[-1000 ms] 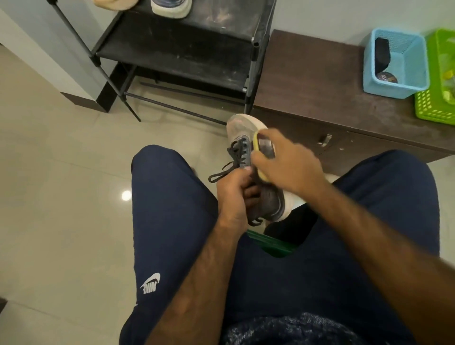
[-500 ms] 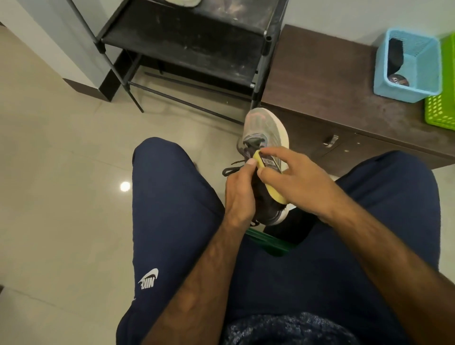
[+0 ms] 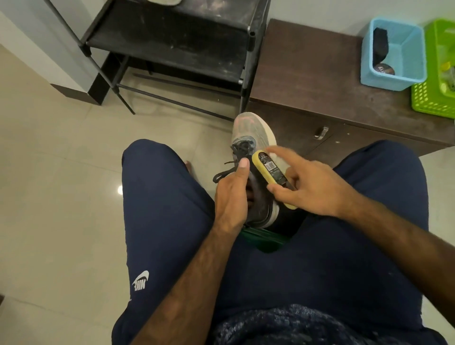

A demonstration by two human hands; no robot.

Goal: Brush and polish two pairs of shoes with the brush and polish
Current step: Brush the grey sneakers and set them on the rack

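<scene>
I'm seeing the left hand (image 3: 232, 194) covering the near side and collar of the shoe (image 3: 248, 130), while the right hand (image 3: 317, 187) is showing a blurred forefinger above the brush (image 3: 270, 170), whose label is reading too small for me. The green basket (image 3: 435, 98) is running off the right edge, and a pale sole (image 3: 163, 2) is getting cut by the top edge.

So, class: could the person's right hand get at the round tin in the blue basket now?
Probably yes: the blue basket is open-topped and the bench between looks bare. But the right hand grips the yellow brush, so it is not free to take the round tin.
</scene>
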